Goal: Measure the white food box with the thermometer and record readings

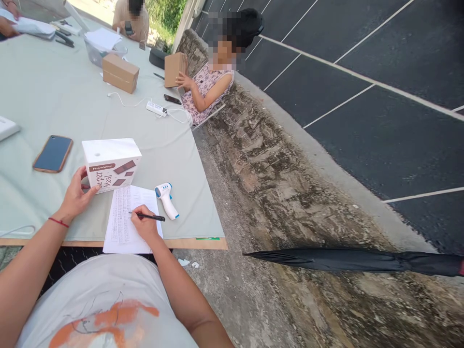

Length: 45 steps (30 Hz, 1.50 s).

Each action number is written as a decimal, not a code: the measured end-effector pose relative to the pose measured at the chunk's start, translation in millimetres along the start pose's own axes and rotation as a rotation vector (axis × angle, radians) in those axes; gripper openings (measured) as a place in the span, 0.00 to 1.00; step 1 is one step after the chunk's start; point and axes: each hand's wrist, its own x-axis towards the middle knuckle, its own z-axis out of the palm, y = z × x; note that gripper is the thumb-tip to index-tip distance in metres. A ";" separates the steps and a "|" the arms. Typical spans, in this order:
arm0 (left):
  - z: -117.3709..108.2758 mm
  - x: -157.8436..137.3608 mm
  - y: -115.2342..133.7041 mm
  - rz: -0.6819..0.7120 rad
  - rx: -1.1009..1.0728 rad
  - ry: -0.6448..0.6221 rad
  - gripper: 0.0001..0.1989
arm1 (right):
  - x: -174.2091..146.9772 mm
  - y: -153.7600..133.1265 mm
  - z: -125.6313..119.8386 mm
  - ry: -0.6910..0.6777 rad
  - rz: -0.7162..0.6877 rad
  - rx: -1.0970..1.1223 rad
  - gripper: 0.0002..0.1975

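Note:
My left hand (pixel 77 192) grips the lower left corner of a white box (pixel 112 164), thumb on its front face and fingers at its side. The box stands on the cloth-covered table and carries brown print with the word "Meal". In my right hand (pixel 146 223) a black pen (pixel 156 218) is pinched, its tip against a sheet of paper (pixel 139 241) filled with handwritten lines. The sheet lies at the table's near edge, just in front of the box. To its right lies a white and blue infrared thermometer (pixel 167 200).
A phone (pixel 52 153) lies left of the box. Farther back are a cardboard box (pixel 121 73), a power strip (pixel 156 109) and a plastic basket (pixel 94 56) with papers. A person (pixel 212 89) at the right edge holds another carton (pixel 175 70). A folded black umbrella (pixel 326 259) extends at right.

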 end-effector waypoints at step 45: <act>0.1 1.6 -2.5 -0.008 0.011 0.012 0.36 | 1.8 1.7 0.4 -0.008 0.001 -0.014 0.05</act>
